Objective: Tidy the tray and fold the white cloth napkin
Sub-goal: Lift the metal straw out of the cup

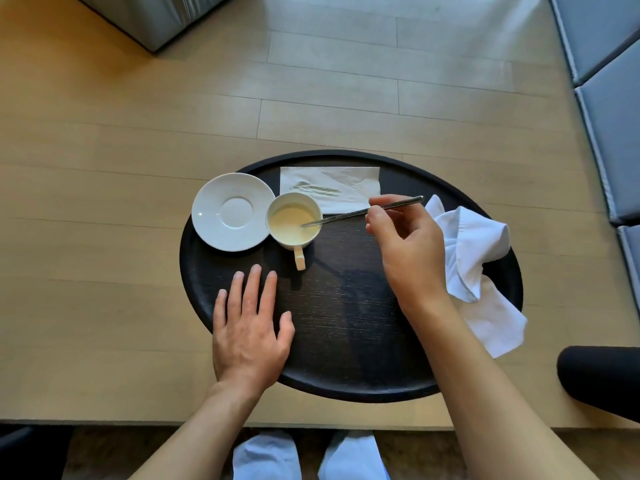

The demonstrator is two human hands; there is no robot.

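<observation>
At the near edge of the pale wooden table (121,140), two knees in light blue cloth (266,455) show over a brown floor. A dark rounded object (602,379) juts in past the table's near right corner. On the table sits a black oval tray (346,323), close to the near edge.

The left hand (249,327) lies flat on the tray's near left part, fingers spread, holding nothing. The right hand (408,244) is raised over the tray's middle, its fingertips pinched on a metal spoon (360,212) whose bowl dips into the pale liquid of a white cup (294,220), the cup's handle pointing toward the near edge. Touching the cup's left side is an empty white saucer (232,212), overlapping the tray's left rim.

The white cloth napkin (478,265) lies crumpled at the tray's right edge, one corner hanging over the rim onto the table. A stained paper napkin (332,188) lies flat at the tray's far edge.

Beyond the table's right edge run grey-blue cushions (602,64); at the far left corner stands a grey metallic object (152,19).
</observation>
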